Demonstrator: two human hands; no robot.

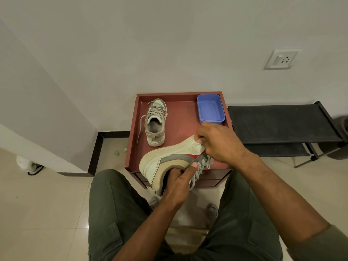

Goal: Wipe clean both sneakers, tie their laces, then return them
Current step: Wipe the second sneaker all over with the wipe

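Observation:
I hold one grey, white and red sneaker (165, 159) on its side over the front edge of the red-brown tray table (180, 129). My left hand (178, 182) grips it at the opening, thumb on the side panel. My right hand (219, 143) presses on its toe end, fingers curled; whether a cloth is under them is hidden. The second sneaker (155, 122) stands upright at the back left of the tray, toe toward the wall, with a loose lace trailing down its left side.
A blue plastic tub (211, 109) sits at the tray's back right corner. A black shoe rack (282, 127) stands to the right against the wall. My knees in green trousers flank the table. Tiled floor lies to the left.

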